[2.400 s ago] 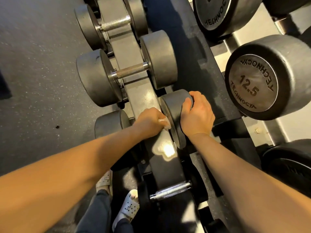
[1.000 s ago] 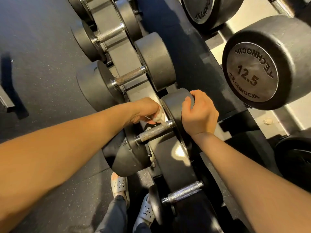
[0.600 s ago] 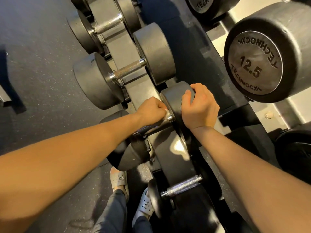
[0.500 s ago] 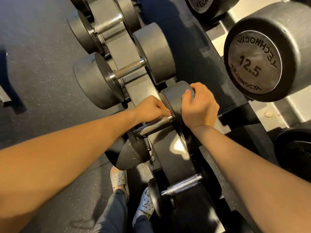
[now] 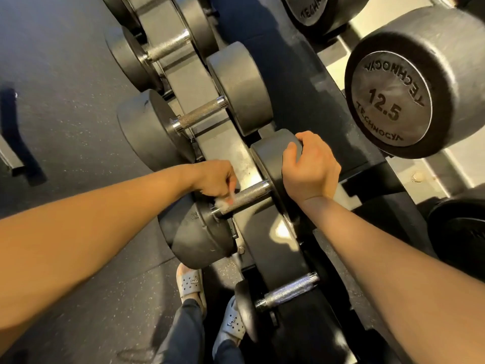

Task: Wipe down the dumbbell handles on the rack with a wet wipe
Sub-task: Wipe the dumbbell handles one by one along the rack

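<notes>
Since half a second ago, the left hand [image 5: 215,179] has been drawn along the knurled handle [image 5: 249,195], away from the inner head [image 5: 270,158] and out to the end by the outer head [image 5: 196,237], so that most of the knurling is now uncovered. The wet wipe [image 5: 222,203] is pinched in the curled fingers of that hand and pressed against the handle's outer end. At the handle's other end, the inner head is gripped over its rim by the right hand [image 5: 309,166], by which the dumbbell is judged to be steadied on the rack beam [image 5: 210,145] beneath the handle.

The step in hand is taken to be the wiping of this one handle, with a stroke brought to its end. Next, either a return stroke toward the inner head is called for, or the wipe is to be carried to the farther handle [image 5: 200,115] or the nearer handle [image 5: 288,292]. Whether those have been wiped cannot be told.
</notes>
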A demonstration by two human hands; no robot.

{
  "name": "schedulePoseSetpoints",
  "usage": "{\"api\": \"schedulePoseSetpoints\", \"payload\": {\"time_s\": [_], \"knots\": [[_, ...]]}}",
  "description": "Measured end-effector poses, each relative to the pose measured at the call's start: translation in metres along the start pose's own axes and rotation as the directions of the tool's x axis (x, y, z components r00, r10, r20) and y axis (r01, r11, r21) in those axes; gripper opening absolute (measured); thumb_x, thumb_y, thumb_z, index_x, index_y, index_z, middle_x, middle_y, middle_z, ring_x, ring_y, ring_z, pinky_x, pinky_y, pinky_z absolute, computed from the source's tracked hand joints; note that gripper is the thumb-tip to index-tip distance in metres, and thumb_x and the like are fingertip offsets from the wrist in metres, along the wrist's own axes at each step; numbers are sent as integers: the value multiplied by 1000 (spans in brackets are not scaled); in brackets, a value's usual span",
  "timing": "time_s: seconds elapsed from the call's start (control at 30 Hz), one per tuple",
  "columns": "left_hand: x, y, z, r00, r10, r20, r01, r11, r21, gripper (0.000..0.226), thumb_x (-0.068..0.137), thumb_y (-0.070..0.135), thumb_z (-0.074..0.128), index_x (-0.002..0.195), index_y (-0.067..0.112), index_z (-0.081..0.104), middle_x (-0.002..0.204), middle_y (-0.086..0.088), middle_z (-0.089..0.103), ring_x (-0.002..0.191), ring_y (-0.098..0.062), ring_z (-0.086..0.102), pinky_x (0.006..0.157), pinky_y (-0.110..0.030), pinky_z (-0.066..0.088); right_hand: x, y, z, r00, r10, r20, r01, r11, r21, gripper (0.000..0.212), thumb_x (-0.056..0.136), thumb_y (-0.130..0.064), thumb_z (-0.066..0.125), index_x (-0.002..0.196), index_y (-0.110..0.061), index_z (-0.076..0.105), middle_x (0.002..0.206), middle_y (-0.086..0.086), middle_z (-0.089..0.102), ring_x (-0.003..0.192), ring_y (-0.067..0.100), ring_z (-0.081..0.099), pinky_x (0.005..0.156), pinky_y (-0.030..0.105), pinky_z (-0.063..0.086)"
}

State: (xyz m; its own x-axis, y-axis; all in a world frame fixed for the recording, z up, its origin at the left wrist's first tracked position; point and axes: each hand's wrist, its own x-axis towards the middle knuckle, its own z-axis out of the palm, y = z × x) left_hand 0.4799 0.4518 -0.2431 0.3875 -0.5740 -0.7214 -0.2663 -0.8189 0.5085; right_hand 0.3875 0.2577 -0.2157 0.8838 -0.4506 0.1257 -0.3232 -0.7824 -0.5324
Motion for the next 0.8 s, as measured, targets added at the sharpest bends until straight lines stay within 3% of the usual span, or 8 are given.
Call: {"api": "schedulePoseSetpoints", "payload": {"time_s": [0.1, 0.17, 0.27, 0.4, 0.47, 0.57, 0.67, 0.8], "knots": [[12, 26, 23, 956, -47, -288, -70, 920, -385, 20, 83, 22, 85, 82, 8, 71, 73, 0, 71, 70, -9, 66, 76, -32, 56, 0, 1, 1, 1000, 8, 7, -8, 1000, -15, 27, 99, -33, 46, 110, -15, 63, 92, -4, 59, 82, 13, 53, 67, 30, 38], [16, 43, 46, 894, -66, -443, -127, 911, -393, 20, 83, 21, 83, 80, 13, 65, 77, -5, 70, 74, -19, 68, 71, -35, 55, 0, 1, 1, 1000, 12, 4, -12, 1000, -24, 29, 99, -34, 46, 113, -15, 63, 94, -4, 59, 84, 12, 54, 69, 29, 38], [1, 44, 62, 841, 92, -533, -92, 995, 27, 14, 89, 18, 70, 81, 15, 59, 81, -4, 62, 79, -28, 62, 64, -36, 43, 1, 1, 0, 1000, 19, 18, -18, 999, -35, 29, 100, -35, 46, 114, -16, 62, 95, -4, 59, 84, 12, 53, 70, 30, 39], [-23, 31, 64, 934, 118, -337, 72, 862, 502, 15, 96, 21, 64, 110, 13, 65, 102, -10, 67, 92, -31, 67, 73, -37, 48, 2, 1, -1, 999, 15, 33, -13, 999, -53, 29, 100, -37, 44, 112, -17, 61, 93, -4, 58, 81, 12, 53, 63, 26, 35], [-25, 33, 62, 948, 98, -304, 92, 828, 553, 21, 97, 23, 63, 116, 12, 65, 106, -11, 68, 94, -31, 68, 75, -37, 51, 2, 2, -1, 999, 2, 33, 0, 999, -50, 28, 100, -37, 44, 111, -18, 61, 90, -4, 57, 78, 11, 53, 58, 23, 36], [-11, 34, 55, 903, 67, -425, -2, 988, 151, 10, 94, 21, 68, 94, 11, 68, 90, -7, 74, 84, -24, 71, 76, -39, 58, 2, 3, -1, 1000, -7, 28, 8, 999, -47, 29, 100, -37, 45, 111, -17, 61, 90, -4, 57, 77, 11, 54, 60, 27, 43], [1, 40, 57, 846, -106, -523, -56, 957, -283, 24, 86, 26, 83, 79, 10, 65, 71, -1, 71, 69, -16, 68, 66, -36, 56, 2, 2, -2, 1000, -6, 30, 8, 999, -45, 29, 99, -37, 45, 111, -17, 62, 90, -5, 57, 78, 11, 53, 62, 29, 45], [-2, 33, 61, 854, -115, -507, -33, 961, -273, 15, 90, 24, 79, 82, 15, 70, 69, 1, 70, 64, -10, 65, 64, -27, 56, 1, 1, -2, 1000, -16, 23, 17, 999, -46, 26, 100, -36, 46, 108, -17, 61, 89, -4, 57, 77, 12, 53, 62, 28, 45]]}}
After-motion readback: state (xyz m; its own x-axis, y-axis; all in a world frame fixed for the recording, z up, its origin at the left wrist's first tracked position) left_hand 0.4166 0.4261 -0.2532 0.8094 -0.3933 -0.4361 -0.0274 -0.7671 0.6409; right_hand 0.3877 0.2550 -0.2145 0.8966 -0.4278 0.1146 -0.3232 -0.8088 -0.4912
